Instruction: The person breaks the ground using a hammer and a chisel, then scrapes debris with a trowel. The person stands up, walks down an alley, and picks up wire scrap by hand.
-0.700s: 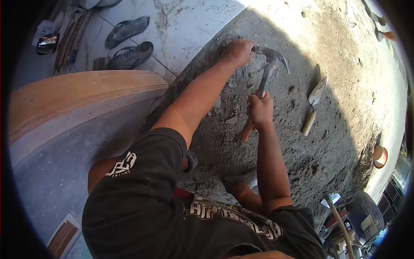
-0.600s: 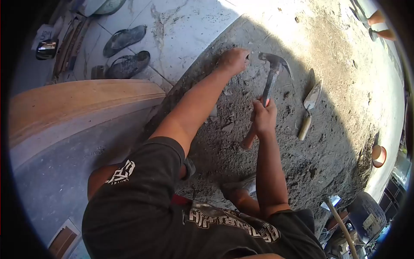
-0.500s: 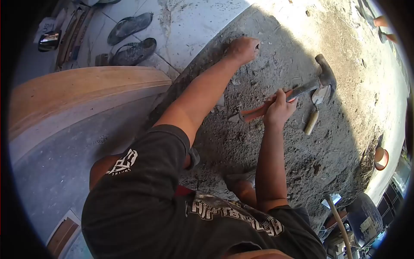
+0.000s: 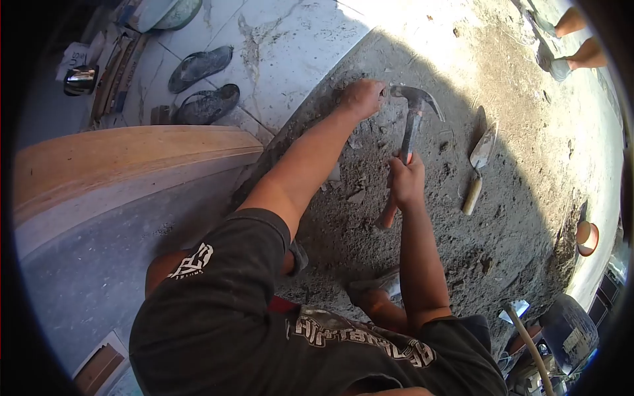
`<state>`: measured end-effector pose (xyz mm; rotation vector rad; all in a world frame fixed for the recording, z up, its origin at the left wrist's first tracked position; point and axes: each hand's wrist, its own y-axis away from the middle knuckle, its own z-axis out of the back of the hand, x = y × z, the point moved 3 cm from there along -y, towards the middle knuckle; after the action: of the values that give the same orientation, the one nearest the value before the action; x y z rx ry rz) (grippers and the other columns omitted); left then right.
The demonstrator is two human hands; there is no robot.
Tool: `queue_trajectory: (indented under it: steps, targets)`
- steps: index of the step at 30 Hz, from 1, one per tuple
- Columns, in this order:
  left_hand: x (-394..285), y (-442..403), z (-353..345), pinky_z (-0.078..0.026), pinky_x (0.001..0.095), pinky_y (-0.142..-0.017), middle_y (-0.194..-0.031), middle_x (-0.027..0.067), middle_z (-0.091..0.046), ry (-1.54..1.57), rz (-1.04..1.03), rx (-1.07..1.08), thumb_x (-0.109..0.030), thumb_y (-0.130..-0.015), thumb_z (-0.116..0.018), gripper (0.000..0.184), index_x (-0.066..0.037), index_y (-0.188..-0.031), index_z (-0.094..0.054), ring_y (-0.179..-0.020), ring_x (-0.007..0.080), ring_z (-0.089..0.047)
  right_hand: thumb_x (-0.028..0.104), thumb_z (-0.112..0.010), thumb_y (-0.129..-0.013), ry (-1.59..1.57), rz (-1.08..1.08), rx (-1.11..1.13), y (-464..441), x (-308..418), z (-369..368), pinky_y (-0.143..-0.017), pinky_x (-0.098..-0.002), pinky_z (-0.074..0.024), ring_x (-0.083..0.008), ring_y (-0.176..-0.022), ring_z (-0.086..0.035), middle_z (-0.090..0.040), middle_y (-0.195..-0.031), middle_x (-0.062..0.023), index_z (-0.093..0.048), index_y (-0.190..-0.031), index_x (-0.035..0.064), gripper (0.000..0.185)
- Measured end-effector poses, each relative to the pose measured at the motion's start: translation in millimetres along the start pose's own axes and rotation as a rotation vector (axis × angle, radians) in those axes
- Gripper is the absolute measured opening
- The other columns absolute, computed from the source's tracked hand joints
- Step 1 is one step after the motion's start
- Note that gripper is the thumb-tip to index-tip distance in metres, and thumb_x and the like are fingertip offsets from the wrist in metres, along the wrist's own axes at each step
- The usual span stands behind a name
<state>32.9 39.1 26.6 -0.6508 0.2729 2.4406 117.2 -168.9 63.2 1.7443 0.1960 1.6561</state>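
Observation:
My right hand [image 4: 407, 181] is wrapped round the handle of a claw hammer [image 4: 411, 129]. The hammer's striking face is right beside my left hand [image 4: 363, 99], and its claw points to the right. My left hand is closed low over the soil, by the edge of the tiles. A small dark spot shows at its fingers, but what it holds, if anything, I cannot make out. To the right of the hammer, a pointed trowel [image 4: 484, 146] lies on the soil [image 4: 436, 244] with its wooden handle toward me.
White tiles [image 4: 277, 39] border the soil at upper left, with a pair of flip-flops [image 4: 201, 69] on them. A curved wooden panel [image 4: 132, 155] stands at left. Another person's feet [image 4: 578, 53] are at upper right. A pipe end [image 4: 586, 237] and a dark bucket [image 4: 568, 333] are at right.
The hammer has swung left and turned upright, bringing its head from near the trowel to beside my left hand. The trowel is now uncovered. My left hand stays closed.

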Motion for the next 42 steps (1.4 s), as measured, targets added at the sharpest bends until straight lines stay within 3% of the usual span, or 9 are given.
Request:
queue_trajectory:
  steps: [4, 8, 14, 19, 22, 29, 32, 34, 42]
  targets:
    - [12.0, 13.1, -10.3, -0.052, 0.048, -0.075, -0.089, 0.014, -0.069, -0.022, 0.014, -0.026, -0.02, -0.08, -0.072, 0.02, -0.01, -0.097, -0.067, -0.088, 0.0358, -0.066, 0.007, -0.057, -0.086, -0.456, 0.23, -0.299, 3.9, -6.6, -14.6, -0.046, -0.0287, -0.0442, -0.014, -0.049, -0.053, -0.053, -0.066, -0.0044, -0.05, -0.091, 0.0044, 0.009]
    - [2.8, 7.8, -7.1, -0.052, 0.0483, -0.075, -0.09, 0.0144, -0.069, -0.007, 0.006, 0.002, -0.02, -0.081, -0.07, 0.019, -0.009, -0.097, -0.067, -0.087, 0.0355, -0.067, 0.005, -0.054, -0.085, -0.042, -0.048, -0.022, -4.1, -37.7, -13.9, -0.042, -0.0291, -0.0414, -0.0124, -0.046, -0.049, -0.051, -0.063, -0.0028, -0.048, -0.09, 0.0072, 0.008]
    - [7.0, 8.7, -34.0, -0.053, 0.048, -0.081, -0.095, 0.0158, -0.069, -0.138, 0.059, 0.129, -0.033, -0.085, -0.066, 0.03, -0.007, -0.1, -0.067, -0.092, 0.0357, -0.067, 0.003, -0.053, -0.085, -0.289, -0.046, -0.156, -1.7, -37.1, 4.9, -0.041, -0.0301, -0.0419, -0.0136, -0.046, -0.048, -0.048, -0.062, -0.0019, -0.048, -0.09, 0.0075, 0.008]
    - [-8.3, 76.9, -57.3, -0.054, 0.0457, -0.078, -0.087, 0.014, -0.069, -0.187, -0.39, 0.102, -0.036, -0.084, -0.065, 0.031, -0.007, -0.095, -0.069, -0.085, 0.0334, -0.068, 0.005, -0.053, -0.086, -0.298, -0.057, -0.169, 0.6, -36.7, 11.8, -0.04, -0.0295, -0.0422, -0.0136, -0.044, -0.049, -0.051, -0.065, -0.0032, -0.05, -0.094, 0.0052, 0.009]
    - [-21.9, 105.4, -35.2, -0.054, 0.0444, -0.074, -0.082, 0.0112, -0.068, -0.024, -0.361, 0.15, -0.036, -0.084, -0.066, 0.029, -0.009, -0.089, -0.07, -0.08, 0.0319, -0.068, 0.005, -0.054, -0.087, -0.276, -0.057, -0.162, 7.9, -35.4, 11.6, -0.039, -0.0293, -0.0417, -0.0132, -0.044, -0.049, -0.051, -0.064, -0.0027, -0.05, -0.096, 0.0048, 0.01]
    - [-0.2, 24.1, -0.7, -0.055, 0.0458, -0.08, -0.09, 0.0123, -0.071, -0.027, -0.246, -0.002, -0.039, -0.086, -0.062, 0.031, -0.01, -0.091, -0.071, -0.085, 0.032, -0.069, 0.007, -0.056, -0.088, -0.285, -0.084, -0.151, 16.6, -25.2, 4.9, -0.042, -0.0287, -0.0419, -0.0121, -0.047, -0.048, -0.05, -0.066, -0.0016, -0.05, -0.098, 0.0067, 0.012]
    - [0.5, 23.1, -2.9, -0.054, 0.0467, -0.072, -0.085, 0.0132, -0.07, -0.083, -0.236, 0.091, -0.037, -0.086, -0.063, 0.03, -0.008, -0.085, -0.07, -0.082, 0.0345, -0.068, 0.006, -0.055, -0.088, -0.286, -0.073, -0.13, 9.1, -23.2, 3.5, -0.042, -0.029, -0.0421, -0.0123, -0.047, -0.048, -0.05, -0.066, -0.0018, -0.05, -0.099, 0.0065, 0.012]
    - [2.2, 29.0, -3.2, -0.054, 0.0476, -0.071, -0.083, 0.0151, -0.07, -0.088, -0.063, 0.048, -0.04, -0.087, -0.061, 0.034, -0.007, -0.086, -0.07, -0.081, 0.0361, -0.068, 0.007, -0.054, -0.089, -0.315, -0.054, -0.167, 6.4, -16.1, 4.8, -0.039, -0.0294, -0.0417, -0.0133, -0.044, -0.05, -0.051, -0.066, -0.0029, -0.05, -0.097, 0.0044, 0.01]
    - [13.4, 62.2, -19.0, -0.054, 0.0468, -0.068, -0.074, 0.0136, -0.068, -0.02, -0.281, 0.04, -0.036, -0.084, -0.064, 0.029, -0.009, -0.077, -0.069, -0.073, 0.036, -0.067, 0.007, -0.054, -0.089, -0.319, -0.044, -0.185, 17.0, -15.9, 18.7, -0.039, -0.0283, -0.0409, -0.0125, -0.045, -0.049, -0.051, -0.065, -0.0026, -0.049, -0.097, 0.0051, 0.01]
